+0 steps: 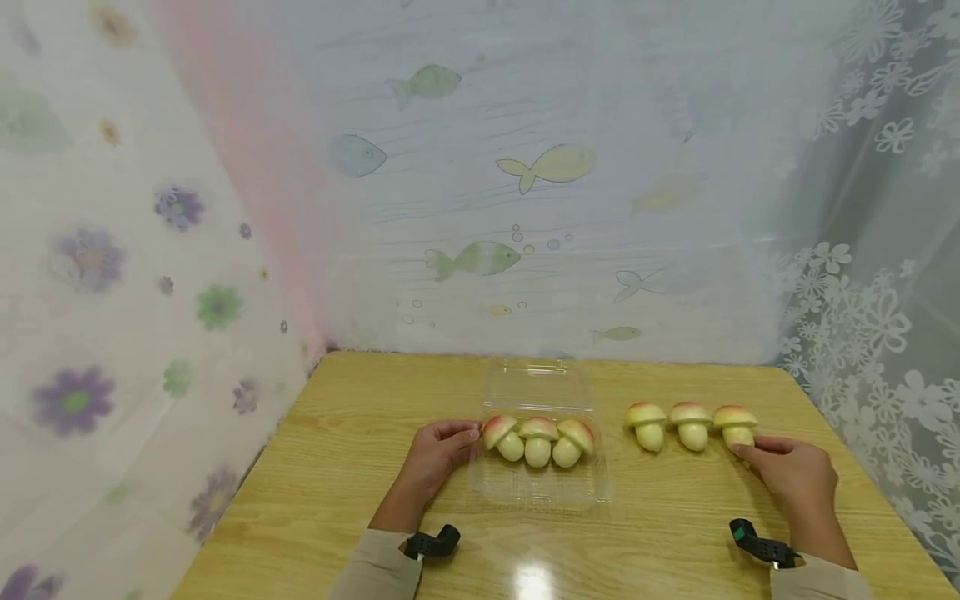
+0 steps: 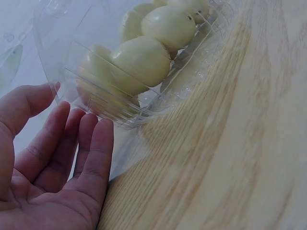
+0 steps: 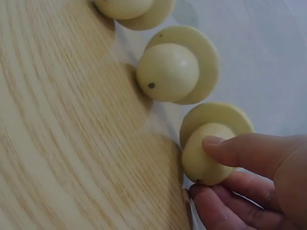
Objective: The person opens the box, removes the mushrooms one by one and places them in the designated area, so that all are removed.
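Note:
A clear plastic clamshell box (image 1: 536,492) stands on the table with its lid (image 1: 536,385) raised. Inside it, three yellow toy mushrooms (image 1: 537,450) with reddish cap tops sit in a row. My left hand (image 1: 442,450) is at the box's left edge, thumb and fingertips pinching the thin plastic rim (image 2: 56,93). To the right of the box, three similar mushrooms stand in a row: one at left (image 1: 649,435), one in the middle (image 1: 693,435), one at right (image 1: 738,432). My right hand (image 1: 798,475) holds the rightmost mushroom by its stem, thumb on the near side, fingers beside and beneath.
The wooden table (image 1: 300,500) runs back to a curtain (image 1: 465,325) printed with fish. Flowered curtains hang on the left (image 1: 150,333) and right (image 1: 885,350). A black wrist camera is strapped at each sleeve.

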Demonstrator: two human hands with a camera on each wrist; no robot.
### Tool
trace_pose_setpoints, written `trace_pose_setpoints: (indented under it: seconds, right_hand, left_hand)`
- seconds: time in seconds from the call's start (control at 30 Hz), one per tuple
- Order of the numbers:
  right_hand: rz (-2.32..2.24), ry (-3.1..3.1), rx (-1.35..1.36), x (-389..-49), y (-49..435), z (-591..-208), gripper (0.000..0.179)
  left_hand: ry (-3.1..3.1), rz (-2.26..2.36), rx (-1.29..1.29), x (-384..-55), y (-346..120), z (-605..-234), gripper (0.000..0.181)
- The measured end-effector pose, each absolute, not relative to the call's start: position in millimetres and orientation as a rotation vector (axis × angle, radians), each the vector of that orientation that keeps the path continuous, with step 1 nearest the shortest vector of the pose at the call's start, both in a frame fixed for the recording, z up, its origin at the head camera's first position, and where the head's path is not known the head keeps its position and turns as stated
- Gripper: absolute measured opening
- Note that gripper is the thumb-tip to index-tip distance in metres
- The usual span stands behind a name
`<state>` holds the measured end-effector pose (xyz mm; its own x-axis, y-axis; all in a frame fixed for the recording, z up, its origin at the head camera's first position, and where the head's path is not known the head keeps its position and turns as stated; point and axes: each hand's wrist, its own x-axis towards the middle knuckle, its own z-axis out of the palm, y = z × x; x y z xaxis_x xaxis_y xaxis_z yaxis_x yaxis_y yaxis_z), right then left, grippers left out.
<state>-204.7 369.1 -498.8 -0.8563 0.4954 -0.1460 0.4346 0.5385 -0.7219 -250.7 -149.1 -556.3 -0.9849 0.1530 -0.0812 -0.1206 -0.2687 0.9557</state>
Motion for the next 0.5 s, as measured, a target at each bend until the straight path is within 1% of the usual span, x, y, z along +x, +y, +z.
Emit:
trace_pose_setpoints:
  seconds: [0.23, 0.5]
  right_hand:
    - [1.195, -2.686, -0.795, -206.3, 369.1, -502.3, 0.072]
    - [1.226, -2.685, -0.793, -208.4, 371.5, -504.6, 0.083]
  left_hand:
    - [1.789, 2.371, 0.069, -249.7, -149.4, -555.7, 0.03]
    - [1.765, 2.379, 0.053, -249.7, -150.4, -555.2, 0.027]
